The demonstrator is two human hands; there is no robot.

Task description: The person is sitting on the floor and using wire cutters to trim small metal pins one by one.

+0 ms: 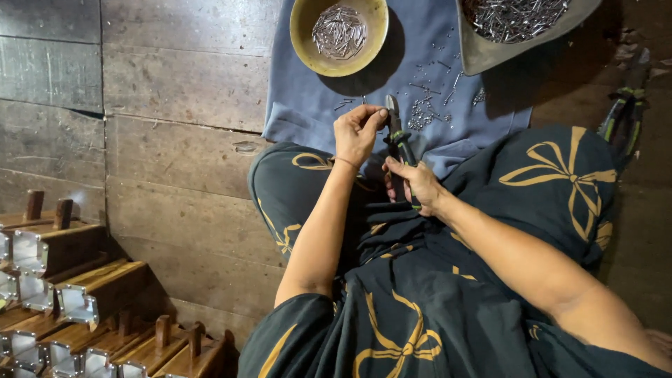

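Observation:
My right hand [414,183] grips the green-and-black handles of a pair of cutting pliers [397,137], jaws pointing up and away from me. My left hand [357,130] pinches something small, likely a thin metal pin, right at the jaws; the piece itself is too small to make out. Both hands work over my lap, which is covered by dark cloth with yellow bows. A yellow bowl [306,43] holding several short metal pins sits beyond my hands on a blue cloth [420,42].
A grey tray [483,56] heaped with metal pins lies at the top right. Loose pins [423,112] are scattered on the blue cloth. Another pair of pliers [625,105] lies at the right. Wooden blocks with metal ends [77,294] are stacked at the lower left on the plank floor.

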